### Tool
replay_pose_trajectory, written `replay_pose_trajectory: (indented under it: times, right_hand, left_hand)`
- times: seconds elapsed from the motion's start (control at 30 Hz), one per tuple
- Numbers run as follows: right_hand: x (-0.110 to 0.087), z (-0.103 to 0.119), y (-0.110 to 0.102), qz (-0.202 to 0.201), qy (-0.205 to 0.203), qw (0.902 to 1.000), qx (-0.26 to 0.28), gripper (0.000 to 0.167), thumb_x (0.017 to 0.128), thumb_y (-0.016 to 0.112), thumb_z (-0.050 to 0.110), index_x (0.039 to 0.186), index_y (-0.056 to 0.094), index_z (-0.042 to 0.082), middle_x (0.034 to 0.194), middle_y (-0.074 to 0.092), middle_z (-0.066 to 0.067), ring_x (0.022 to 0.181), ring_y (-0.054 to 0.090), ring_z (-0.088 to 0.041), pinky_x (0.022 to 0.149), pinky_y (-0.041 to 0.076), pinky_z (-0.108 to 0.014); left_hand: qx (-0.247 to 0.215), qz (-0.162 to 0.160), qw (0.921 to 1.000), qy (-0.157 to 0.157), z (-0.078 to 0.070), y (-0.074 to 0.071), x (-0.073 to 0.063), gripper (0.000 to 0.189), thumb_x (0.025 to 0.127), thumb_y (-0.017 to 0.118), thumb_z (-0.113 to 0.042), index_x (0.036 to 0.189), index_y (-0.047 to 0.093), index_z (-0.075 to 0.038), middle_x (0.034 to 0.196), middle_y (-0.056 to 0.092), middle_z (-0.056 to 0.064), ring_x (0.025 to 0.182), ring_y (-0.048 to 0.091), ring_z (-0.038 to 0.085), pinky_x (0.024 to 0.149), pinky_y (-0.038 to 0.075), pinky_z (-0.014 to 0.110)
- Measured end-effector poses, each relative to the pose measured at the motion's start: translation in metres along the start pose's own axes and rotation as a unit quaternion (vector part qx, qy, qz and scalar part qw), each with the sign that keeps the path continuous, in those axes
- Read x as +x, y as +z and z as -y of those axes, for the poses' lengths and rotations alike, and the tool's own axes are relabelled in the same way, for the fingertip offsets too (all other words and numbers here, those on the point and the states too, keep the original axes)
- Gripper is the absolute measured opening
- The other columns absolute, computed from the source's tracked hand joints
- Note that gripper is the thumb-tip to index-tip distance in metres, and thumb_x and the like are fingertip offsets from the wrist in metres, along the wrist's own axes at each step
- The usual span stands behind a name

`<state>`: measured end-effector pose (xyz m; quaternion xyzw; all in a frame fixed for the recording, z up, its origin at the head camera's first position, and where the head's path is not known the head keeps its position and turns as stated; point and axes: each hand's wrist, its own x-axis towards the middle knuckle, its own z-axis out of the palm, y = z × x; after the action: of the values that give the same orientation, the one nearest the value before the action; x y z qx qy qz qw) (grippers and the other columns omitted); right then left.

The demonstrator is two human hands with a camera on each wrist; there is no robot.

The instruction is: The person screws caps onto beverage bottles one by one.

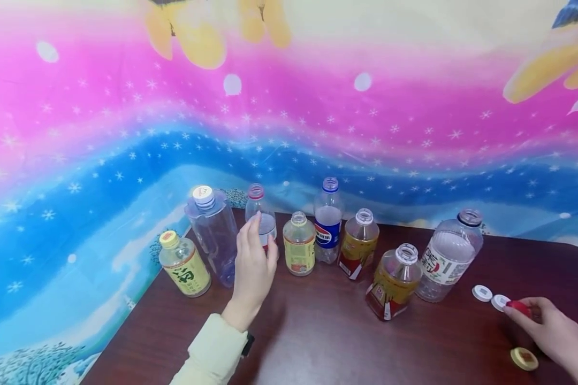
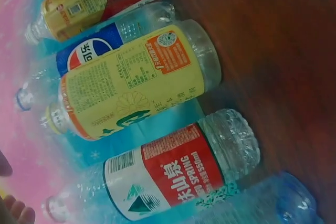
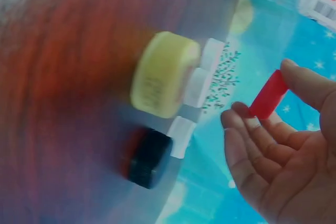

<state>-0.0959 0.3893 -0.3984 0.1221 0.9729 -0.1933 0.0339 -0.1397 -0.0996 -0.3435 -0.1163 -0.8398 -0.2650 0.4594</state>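
Note:
My right hand [image 1: 551, 323] pinches a red bottle cap [image 3: 269, 95] between thumb and fingers, above the right side of the table. Below it lie white caps [image 1: 482, 292], a yellow cap [image 1: 524, 359] and, in the right wrist view, a black cap [image 3: 150, 158]. My left hand [image 1: 255, 262] is raised with its fingers fairly straight, overlapping an uncapped water bottle [image 2: 173, 169] with a red-and-white label and a red neck ring. In the left wrist view its fingertips [image 2: 20, 211] show beside that bottle's mouth, apart from it.
A capped yellow-label bottle [image 1: 185, 267] and a capped clear bottle [image 1: 217, 230] stand at the left. Rightward stand an uncapped yellow-label bottle [image 1: 299, 246], a Pepsi bottle [image 1: 328, 227], two gold-and-red-label bottles [image 1: 358, 243] and a large clear bottle [image 1: 450, 256]. A patterned cloth [image 1: 289, 117] hangs behind the table.

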Motion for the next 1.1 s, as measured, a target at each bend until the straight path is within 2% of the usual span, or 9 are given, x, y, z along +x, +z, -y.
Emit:
replay_pose_trajectory:
  times: [0.07, 0.23, 0.4, 0.53, 0.63, 0.83, 0.97, 1.1]
  right_hand:
    - [-0.003, 0.004, -0.004, -0.02, -0.012, 0.9997, 0.005, 0.061, 0.093, 0.058, 0.038, 0.106, 0.045, -0.02, 0.093, 0.056, -0.038, 0.083, 0.058, -0.048, 0.068, 0.046, -0.049]
    - [-0.011, 0.013, -0.011, -0.027, -0.018, 0.9995, 0.006, 0.065, 0.092, 0.059, 0.041, 0.108, 0.047, -0.021, 0.097, 0.056, -0.039, 0.085, 0.059, -0.049, 0.069, 0.046, -0.049]
    - [-0.013, 0.02, -0.015, -0.004, -0.021, 0.9998, 0.0, 0.067, 0.091, 0.06, 0.042, 0.108, 0.047, -0.021, 0.093, 0.059, -0.037, 0.08, 0.06, -0.043, 0.067, 0.047, -0.047]
    - [-0.014, 0.024, -0.019, 0.02, -0.018, 0.9996, -0.009, 0.069, 0.091, 0.058, 0.046, 0.109, 0.048, -0.021, 0.091, 0.061, -0.034, 0.079, 0.061, -0.041, 0.067, 0.047, -0.046]
    - [-0.016, 0.028, -0.021, 0.024, -0.019, 0.9995, -0.01, 0.07, 0.091, 0.058, 0.047, 0.109, 0.049, -0.02, 0.092, 0.062, -0.034, 0.081, 0.061, -0.041, 0.067, 0.046, -0.046]
    - [-0.019, 0.035, -0.023, 0.014, -0.041, 0.999, -0.007, 0.067, 0.091, 0.059, 0.046, 0.109, 0.051, -0.018, 0.092, 0.064, -0.033, 0.082, 0.062, -0.041, 0.068, 0.047, -0.049]
    - [-0.021, 0.039, -0.026, 0.007, -0.041, 0.9991, -0.003, 0.065, 0.093, 0.055, 0.047, 0.11, 0.052, -0.016, 0.092, 0.064, -0.032, 0.082, 0.063, -0.04, 0.067, 0.046, -0.048]
    - [-0.022, 0.046, -0.03, -0.01, -0.029, 0.9995, 0.003, 0.063, 0.094, 0.052, 0.047, 0.111, 0.053, -0.013, 0.092, 0.065, -0.029, 0.079, 0.063, -0.037, 0.065, 0.046, -0.046]
  left_hand:
    - [-0.001, -0.001, 0.9998, -0.02, 0.0, 0.008, 0.006, 0.057, 0.087, 0.061, 0.001, 0.137, 0.036, 0.007, 0.124, 0.048, 0.026, 0.114, 0.05, 0.036, 0.091, 0.052, 0.045]
    - [-0.007, 0.008, 0.9961, -0.087, 0.002, 0.024, 0.017, 0.06, 0.093, 0.055, -0.004, 0.144, 0.026, 0.007, 0.138, 0.037, 0.027, 0.129, 0.041, 0.039, 0.102, 0.045, 0.047]
    - [0.002, 0.055, 0.9898, -0.132, 0.007, 0.032, 0.019, 0.066, 0.096, 0.053, -0.01, 0.147, 0.017, 0.011, 0.149, 0.024, 0.032, 0.14, 0.027, 0.043, 0.107, 0.038, 0.051]
    - [0.024, 0.084, 0.9848, -0.15, 0.012, 0.036, 0.016, 0.068, 0.095, 0.054, -0.008, 0.147, 0.014, 0.011, 0.151, 0.021, 0.033, 0.142, 0.023, 0.045, 0.106, 0.039, 0.052]
    - [0.032, 0.081, 0.9841, -0.154, 0.014, 0.037, 0.015, 0.068, 0.094, 0.054, -0.006, 0.148, 0.015, 0.009, 0.147, 0.026, 0.032, 0.139, 0.028, 0.045, 0.104, 0.041, 0.052]
    - [0.032, 0.059, 0.9837, -0.167, 0.016, 0.037, 0.017, 0.068, 0.092, 0.06, -0.009, 0.145, 0.023, 0.009, 0.14, 0.032, 0.029, 0.13, 0.04, 0.044, 0.099, 0.046, 0.051]
    - [0.02, 0.072, 0.9811, -0.178, 0.018, 0.037, 0.018, 0.066, 0.091, 0.063, -0.012, 0.144, 0.029, 0.007, 0.144, 0.029, 0.029, 0.133, 0.038, 0.044, 0.102, 0.043, 0.051]
    - [-0.001, 0.088, 0.9781, -0.189, 0.018, 0.035, 0.017, 0.065, 0.091, 0.063, -0.014, 0.143, 0.028, 0.005, 0.148, 0.027, 0.032, 0.135, 0.036, 0.044, 0.104, 0.041, 0.053]
